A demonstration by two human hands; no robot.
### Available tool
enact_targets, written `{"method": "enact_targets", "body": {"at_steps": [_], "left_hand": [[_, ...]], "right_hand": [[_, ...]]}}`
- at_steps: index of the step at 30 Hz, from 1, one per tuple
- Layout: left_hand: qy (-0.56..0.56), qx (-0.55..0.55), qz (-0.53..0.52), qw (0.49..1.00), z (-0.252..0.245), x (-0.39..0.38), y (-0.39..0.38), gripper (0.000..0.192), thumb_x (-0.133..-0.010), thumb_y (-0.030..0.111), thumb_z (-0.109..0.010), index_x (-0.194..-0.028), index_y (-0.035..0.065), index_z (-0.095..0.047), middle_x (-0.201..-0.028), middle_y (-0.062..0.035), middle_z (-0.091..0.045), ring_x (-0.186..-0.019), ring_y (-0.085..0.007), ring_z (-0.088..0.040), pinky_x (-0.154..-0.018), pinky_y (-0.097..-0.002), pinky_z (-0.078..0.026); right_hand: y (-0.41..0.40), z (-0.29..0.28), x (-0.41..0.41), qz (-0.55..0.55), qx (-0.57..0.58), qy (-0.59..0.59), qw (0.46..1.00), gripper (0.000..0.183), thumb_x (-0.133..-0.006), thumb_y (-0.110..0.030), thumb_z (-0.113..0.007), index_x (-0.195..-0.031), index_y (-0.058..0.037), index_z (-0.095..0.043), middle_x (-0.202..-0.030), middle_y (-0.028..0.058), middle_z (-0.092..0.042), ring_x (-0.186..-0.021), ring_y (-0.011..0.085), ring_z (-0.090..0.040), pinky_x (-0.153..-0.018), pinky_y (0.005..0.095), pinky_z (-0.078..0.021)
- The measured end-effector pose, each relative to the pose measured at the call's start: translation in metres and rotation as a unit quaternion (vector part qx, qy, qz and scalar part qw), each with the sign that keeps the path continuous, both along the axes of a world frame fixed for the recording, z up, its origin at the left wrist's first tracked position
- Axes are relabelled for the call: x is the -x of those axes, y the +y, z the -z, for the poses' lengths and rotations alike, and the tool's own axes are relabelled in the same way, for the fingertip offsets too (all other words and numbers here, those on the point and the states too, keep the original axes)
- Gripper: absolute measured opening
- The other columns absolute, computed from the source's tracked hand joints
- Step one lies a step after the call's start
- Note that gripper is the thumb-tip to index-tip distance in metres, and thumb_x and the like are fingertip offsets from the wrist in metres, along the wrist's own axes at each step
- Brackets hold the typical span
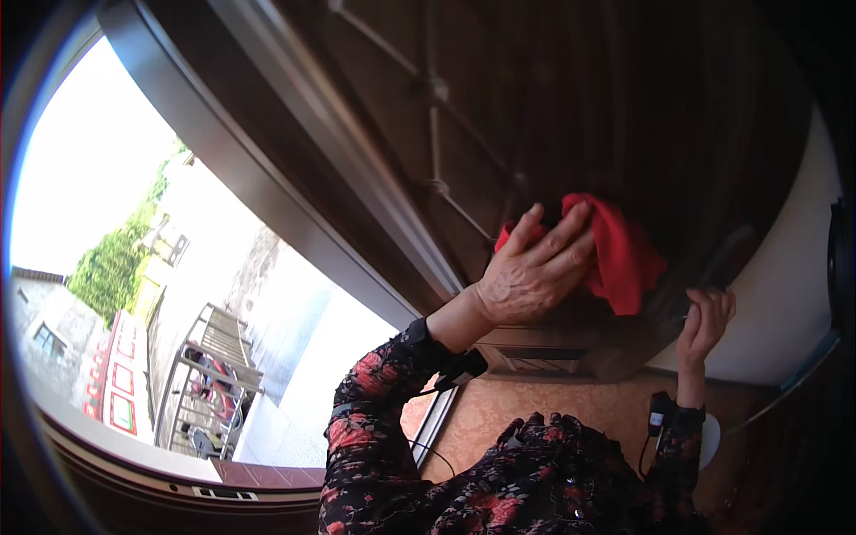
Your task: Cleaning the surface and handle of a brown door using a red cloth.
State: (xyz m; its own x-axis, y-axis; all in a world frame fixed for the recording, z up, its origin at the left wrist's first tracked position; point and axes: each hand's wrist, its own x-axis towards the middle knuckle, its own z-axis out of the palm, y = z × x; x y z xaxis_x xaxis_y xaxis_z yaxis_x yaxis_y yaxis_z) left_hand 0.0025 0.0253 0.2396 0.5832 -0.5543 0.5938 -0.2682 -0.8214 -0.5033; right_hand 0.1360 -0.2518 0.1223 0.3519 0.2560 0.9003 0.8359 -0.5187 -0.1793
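A dark brown panelled door (562,87) with raised trim lines stands in front of me. My left hand (542,271) lies spread on a red cloth (618,257) and presses it against the door's surface. The cloth bunches between thumb and fingers and hangs down to the right of the hand. Lower at the right, my right hand (707,317) has curled fingers near the door's right edge; whether it grips the edge or something thin there, I cannot tell. Both forearms wear black cuffs over floral sleeves.
A metal door frame (334,127) runs diagonally beside the door. Outside at the left are a metal railing (217,348), a parked two-wheeler and buildings. Below lies a patterned tan floor (481,414); a white wall (769,321) is at the right, with a thin cable near it.
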Motion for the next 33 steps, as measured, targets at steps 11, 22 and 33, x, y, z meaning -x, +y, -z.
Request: {"method": "enact_targets", "body": {"at_steps": [11,22,33], "left_hand": [[-0.064,0.292,-0.227,0.927,0.058,0.080,0.062,0.044,-0.073,0.033,-0.069,-0.112,0.0143,-0.061,-0.124,-0.0127,-0.054,-0.113,-0.0348,-0.051,-0.098,-0.0479,-0.034],[-0.238,0.469,-0.244,0.815,-0.044,0.067,0.075,0.054,-0.077,0.020,-0.063,-0.126,0.0013,-0.047,-0.113,-0.0227,-0.055,-0.103,-0.0407,-0.055,-0.085,-0.0462,-0.044],[-0.165,0.702,-0.243,0.649,0.139,0.078,0.043,0.024,-0.091,0.023,-0.054,-0.097,0.0004,-0.054,-0.087,-0.0206,-0.062,-0.085,-0.0396,-0.061,-0.072,-0.0425,-0.048]], "right_hand": [[0.004,0.015,-0.019,-0.022,0.000,-0.036,0.999,0.023,-0.096,-0.012,-0.040,-0.101,-0.0034,-0.061,-0.095,0.0114,-0.061,-0.095,0.0305,-0.057,-0.100,0.0506,-0.0321],[-0.001,0.028,-0.023,-0.019,0.001,-0.063,0.998,0.026,-0.098,-0.015,-0.038,-0.103,-0.0035,-0.061,-0.096,0.0125,-0.061,-0.093,0.0319,-0.057,-0.096,0.0509,-0.0333],[0.007,0.009,-0.011,-0.046,-0.002,-0.061,0.997,0.024,-0.097,-0.017,-0.040,-0.101,-0.0056,-0.061,-0.090,0.0089,-0.060,-0.090,0.0280,-0.057,-0.099,0.0504,-0.0315]]}}
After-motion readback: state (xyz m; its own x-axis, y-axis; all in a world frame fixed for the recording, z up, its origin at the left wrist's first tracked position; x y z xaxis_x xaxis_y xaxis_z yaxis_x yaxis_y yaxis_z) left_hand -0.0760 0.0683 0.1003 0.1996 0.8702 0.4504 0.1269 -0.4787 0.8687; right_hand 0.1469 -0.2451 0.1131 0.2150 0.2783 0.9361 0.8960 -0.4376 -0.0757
